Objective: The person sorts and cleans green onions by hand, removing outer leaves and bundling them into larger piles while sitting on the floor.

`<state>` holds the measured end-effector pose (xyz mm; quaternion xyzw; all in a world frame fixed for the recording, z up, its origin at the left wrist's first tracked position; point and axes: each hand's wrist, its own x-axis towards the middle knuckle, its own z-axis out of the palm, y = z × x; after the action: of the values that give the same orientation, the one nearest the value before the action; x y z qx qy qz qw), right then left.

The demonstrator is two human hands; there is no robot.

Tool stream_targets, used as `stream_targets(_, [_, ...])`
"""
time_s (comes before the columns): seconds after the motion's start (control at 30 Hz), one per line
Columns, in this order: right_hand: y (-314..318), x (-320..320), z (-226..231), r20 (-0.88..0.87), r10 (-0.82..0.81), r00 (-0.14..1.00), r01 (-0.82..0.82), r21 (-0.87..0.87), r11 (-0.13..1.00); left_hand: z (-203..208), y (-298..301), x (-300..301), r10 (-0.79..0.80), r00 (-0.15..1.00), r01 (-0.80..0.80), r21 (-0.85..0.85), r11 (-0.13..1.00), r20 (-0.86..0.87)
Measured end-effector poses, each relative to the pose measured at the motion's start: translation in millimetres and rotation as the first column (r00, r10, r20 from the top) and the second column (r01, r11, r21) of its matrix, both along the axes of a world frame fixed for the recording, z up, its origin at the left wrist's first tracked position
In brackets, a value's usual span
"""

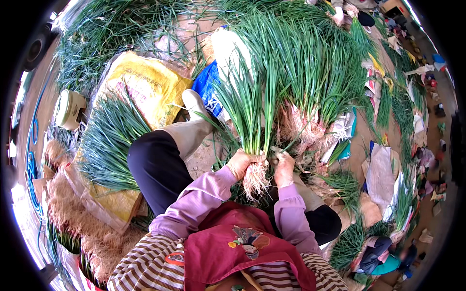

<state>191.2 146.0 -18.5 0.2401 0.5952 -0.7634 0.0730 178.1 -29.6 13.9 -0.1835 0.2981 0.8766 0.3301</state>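
Observation:
My left hand (pixel 239 164) is wrapped round a bunch of green onions (pixel 252 111) just above the roots. The long green leaves point away from me, and the pale stringy roots (pixel 256 179) hang below my fingers, toward my apron. My right hand (pixel 283 169) is close beside the bunch with its fingers curled in. A thin green strand rises near its fingertips, but I cannot make out what they hold. Beyond my right hand lies a large heap of green onions (pixel 315 63), its reddish-white roots (pixel 303 126) facing me.
On the left are yellow sacks (pixel 141 87), another onion bundle (pixel 109 140), stacked roots (pixel 87 218) and a white bucket (pixel 70 110). A blue bag (pixel 208 87) lies past my left boot (pixel 194 104). A co-worker's gloved hand (pixel 338 17) shows at the far right; another person (pixel 376 254) is at lower right.

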Motion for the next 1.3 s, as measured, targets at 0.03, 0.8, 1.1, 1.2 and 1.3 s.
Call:
stream_targets(0.03, [-1,-2,4,0.063,0.012,0.998,-0.011,-0.025,1.000,-2,-2,2,-0.010,1.000,0.009,-0.022,1.000,-0.015])
stream_targets(0.8, [-28,-24,41,0.046,0.290,0.956,-0.293,0.208,0.933,-15,-11,27,-0.278,0.959,0.221,-0.473,0.853,-0.053])
stream_targets(1.1, [-9,9,-17,0.236,0.292,0.927,-0.352,0.818,0.456,-12,-8,31,0.023,0.997,-0.051,-0.373,0.926,-0.078])
stream_targets(1.2, [18,11,-43,0.102,0.221,0.970,-0.217,0.775,0.594,-2,-12,25,0.072,0.990,-0.109,-0.327,0.939,-0.124])
stream_targets(1.3, [19,-14,-6,-0.142,0.012,0.990,0.028,0.275,0.961,-9,-15,26,0.070,0.990,-0.097,-0.247,0.964,-0.119])
